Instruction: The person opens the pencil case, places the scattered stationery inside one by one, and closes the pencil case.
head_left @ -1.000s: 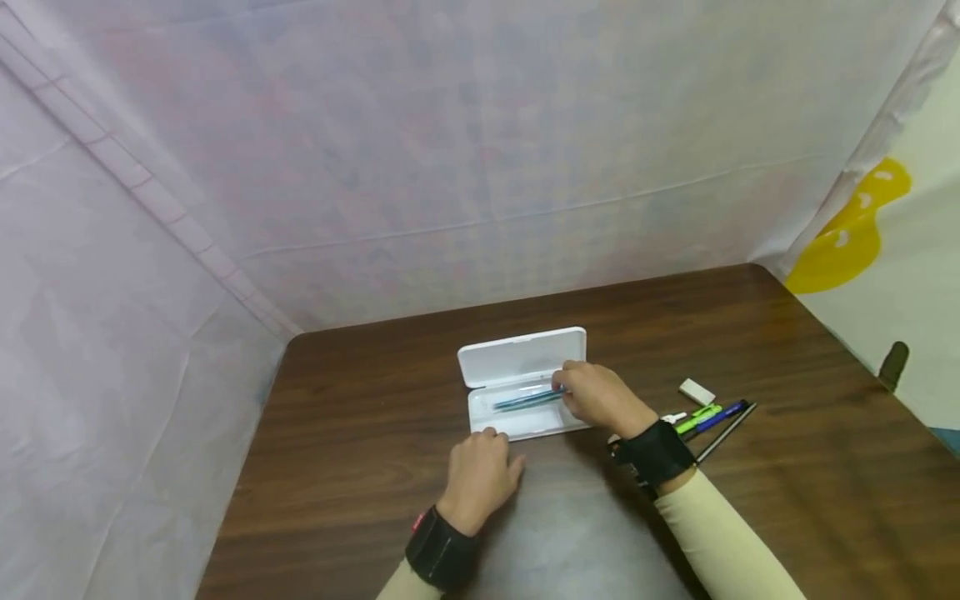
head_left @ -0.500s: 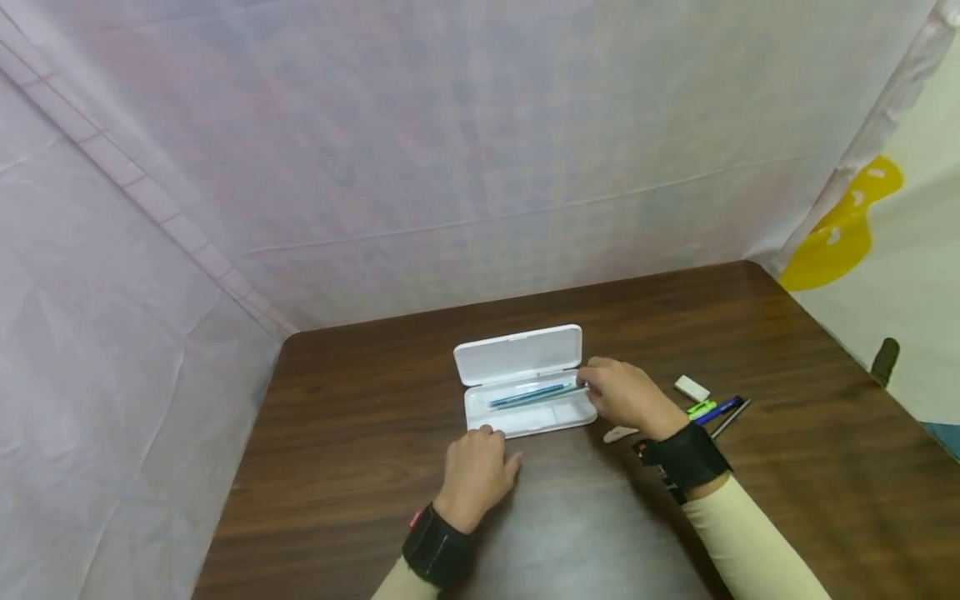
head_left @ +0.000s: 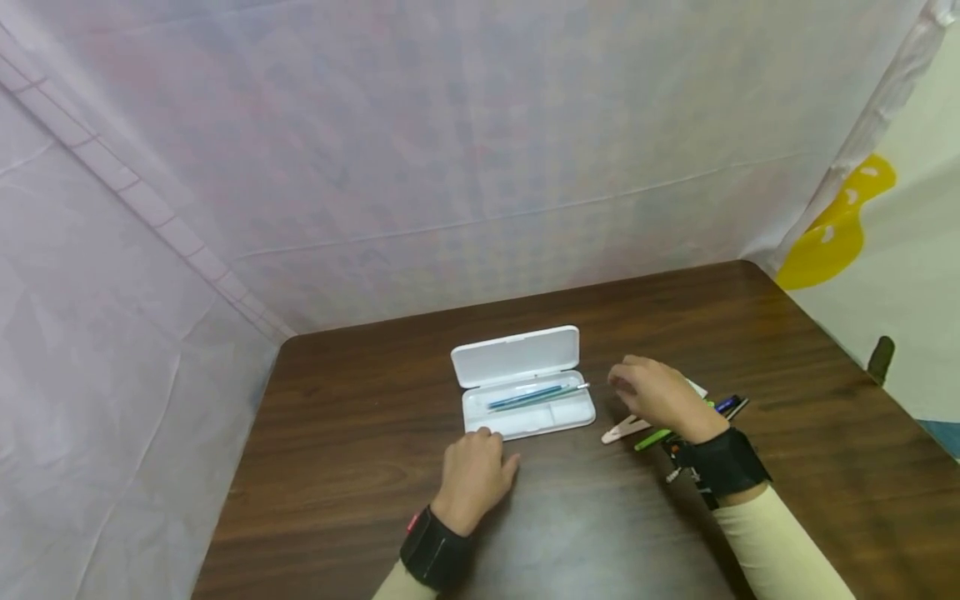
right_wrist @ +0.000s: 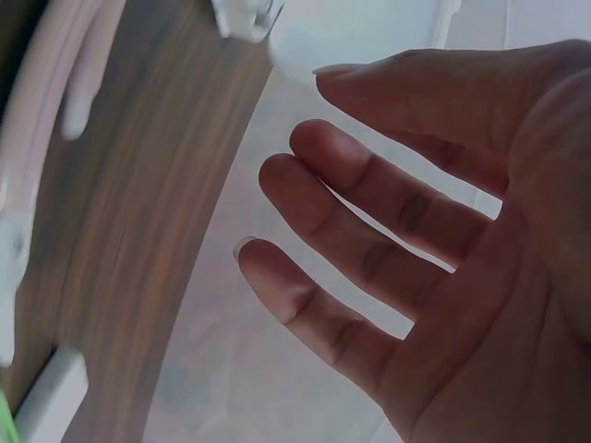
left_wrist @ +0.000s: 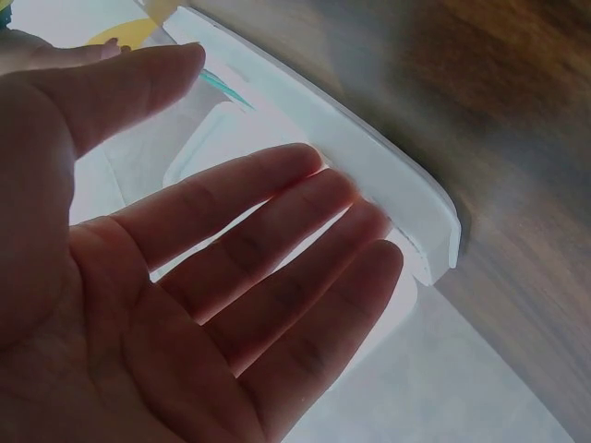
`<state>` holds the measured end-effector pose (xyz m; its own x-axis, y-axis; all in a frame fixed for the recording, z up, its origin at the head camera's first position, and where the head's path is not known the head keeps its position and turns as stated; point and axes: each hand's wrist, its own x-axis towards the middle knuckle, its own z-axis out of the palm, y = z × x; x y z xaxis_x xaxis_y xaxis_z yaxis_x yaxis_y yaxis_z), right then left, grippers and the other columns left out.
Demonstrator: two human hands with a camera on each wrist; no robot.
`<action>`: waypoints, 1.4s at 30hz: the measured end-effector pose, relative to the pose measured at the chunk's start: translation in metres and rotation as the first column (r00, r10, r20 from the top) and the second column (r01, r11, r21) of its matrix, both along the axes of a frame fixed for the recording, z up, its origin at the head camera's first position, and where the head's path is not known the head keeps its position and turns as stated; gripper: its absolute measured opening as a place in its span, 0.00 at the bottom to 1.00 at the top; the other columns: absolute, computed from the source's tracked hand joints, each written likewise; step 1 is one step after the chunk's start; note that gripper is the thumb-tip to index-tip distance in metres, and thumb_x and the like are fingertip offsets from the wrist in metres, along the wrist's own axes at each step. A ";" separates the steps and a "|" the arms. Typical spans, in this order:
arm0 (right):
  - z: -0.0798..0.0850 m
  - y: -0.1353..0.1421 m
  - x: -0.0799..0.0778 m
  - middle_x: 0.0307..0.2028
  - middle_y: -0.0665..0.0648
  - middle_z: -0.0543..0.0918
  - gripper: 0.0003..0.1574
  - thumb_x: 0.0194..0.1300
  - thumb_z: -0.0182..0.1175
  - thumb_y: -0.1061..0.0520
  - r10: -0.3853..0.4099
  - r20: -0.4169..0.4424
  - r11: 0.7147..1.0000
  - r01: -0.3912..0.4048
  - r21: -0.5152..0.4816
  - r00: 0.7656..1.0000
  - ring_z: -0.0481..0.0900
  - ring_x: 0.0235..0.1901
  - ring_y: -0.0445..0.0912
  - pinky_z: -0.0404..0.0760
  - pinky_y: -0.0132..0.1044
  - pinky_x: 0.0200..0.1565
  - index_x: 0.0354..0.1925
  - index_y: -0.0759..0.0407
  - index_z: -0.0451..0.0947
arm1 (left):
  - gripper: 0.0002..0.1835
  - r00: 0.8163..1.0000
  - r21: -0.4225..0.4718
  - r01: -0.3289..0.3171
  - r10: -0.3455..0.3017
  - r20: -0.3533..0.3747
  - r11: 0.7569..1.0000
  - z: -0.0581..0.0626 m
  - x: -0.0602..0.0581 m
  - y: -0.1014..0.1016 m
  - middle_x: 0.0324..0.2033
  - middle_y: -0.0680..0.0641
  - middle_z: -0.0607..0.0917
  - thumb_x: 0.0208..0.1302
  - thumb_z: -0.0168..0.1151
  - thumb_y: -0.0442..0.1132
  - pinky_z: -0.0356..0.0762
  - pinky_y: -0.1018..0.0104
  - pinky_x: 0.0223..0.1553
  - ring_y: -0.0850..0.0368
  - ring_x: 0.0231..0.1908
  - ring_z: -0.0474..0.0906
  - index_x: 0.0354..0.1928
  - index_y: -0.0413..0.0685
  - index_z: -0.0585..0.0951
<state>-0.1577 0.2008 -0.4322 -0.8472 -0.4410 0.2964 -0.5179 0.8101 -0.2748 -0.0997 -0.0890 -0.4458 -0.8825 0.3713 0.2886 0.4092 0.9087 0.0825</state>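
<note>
A white pencil case (head_left: 573, 409) lies with its lid raised on the wooden table. Slim teal sticks (head_left: 528, 398), like pens or pencils, lie side by side in its tray, one with a silvery end over the right rim. My left hand (head_left: 474, 477) rests its fingertips at the case's front left edge; the left wrist view shows the fingers nearly straight against the white wall (left_wrist: 369, 175). To the right of the case, my right hand (head_left: 660, 396) hovers with loosely bent fingers. Nothing sits between its thumb and fingers (right_wrist: 323, 203) in the right wrist view.
Beneath my right hand lie a pale pink V-shaped item (head_left: 624, 429) and a bright green pen (head_left: 651, 440). A white eraser (head_left: 698, 388), a blue pen (head_left: 727, 404) and a slim grey stick (head_left: 738, 409) show beyond it. Pale cloth (head_left: 480, 167) hangs behind the table.
My right hand has let go of a slim teal stick, now lying in the case, and moved right over the loose items. My left hand stays at the case's front edge.
</note>
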 end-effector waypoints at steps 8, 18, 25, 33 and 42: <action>0.003 0.027 0.007 0.34 0.57 0.81 0.10 0.55 0.63 0.67 -0.031 0.092 0.999 0.033 -0.017 0.995 0.80 0.32 0.49 0.81 0.46 0.33 0.38 0.62 0.81 | 0.18 1.000 0.005 -0.012 0.012 0.011 1.000 0.001 0.001 0.001 0.19 0.46 0.80 0.51 0.67 0.51 0.74 0.56 0.16 0.50 0.20 0.77 0.20 0.42 0.81; 0.000 0.055 0.011 0.33 0.58 0.81 0.11 0.53 0.62 0.68 -0.036 0.113 0.999 0.037 -0.009 0.993 0.79 0.33 0.51 0.80 0.47 0.34 0.38 0.64 0.81 | 0.18 0.999 0.004 -0.020 0.019 0.038 1.000 -0.001 0.000 0.002 0.18 0.46 0.80 0.51 0.67 0.51 0.73 0.57 0.16 0.51 0.20 0.77 0.20 0.42 0.81; -0.001 0.064 0.012 0.34 0.59 0.82 0.11 0.51 0.62 0.69 -0.029 0.131 0.999 0.031 -0.014 0.991 0.79 0.35 0.53 0.79 0.49 0.35 0.37 0.65 0.81 | 0.18 0.998 -0.001 -0.025 0.025 0.053 1.000 0.000 0.000 0.002 0.19 0.47 0.80 0.52 0.66 0.52 0.73 0.58 0.16 0.51 0.20 0.76 0.21 0.43 0.81; -0.004 0.069 0.011 0.33 0.60 0.83 0.12 0.49 0.61 0.70 -0.012 0.203 1.000 0.015 -0.014 0.979 0.79 0.35 0.53 0.79 0.51 0.36 0.36 0.65 0.81 | 0.18 0.998 -0.004 -0.029 0.030 0.063 1.000 0.000 0.000 0.001 0.19 0.47 0.80 0.52 0.66 0.52 0.72 0.58 0.16 0.51 0.20 0.76 0.21 0.42 0.81; -0.007 0.071 0.009 0.26 0.53 0.81 0.13 0.42 0.60 0.70 -0.027 0.377 0.999 0.032 -0.006 0.926 0.74 0.27 0.44 0.75 0.42 0.29 0.30 0.60 0.80 | 0.19 0.996 -0.010 -0.029 0.030 0.084 1.000 0.000 -0.001 0.002 0.20 0.47 0.80 0.53 0.65 0.53 0.72 0.59 0.16 0.52 0.20 0.76 0.22 0.43 0.81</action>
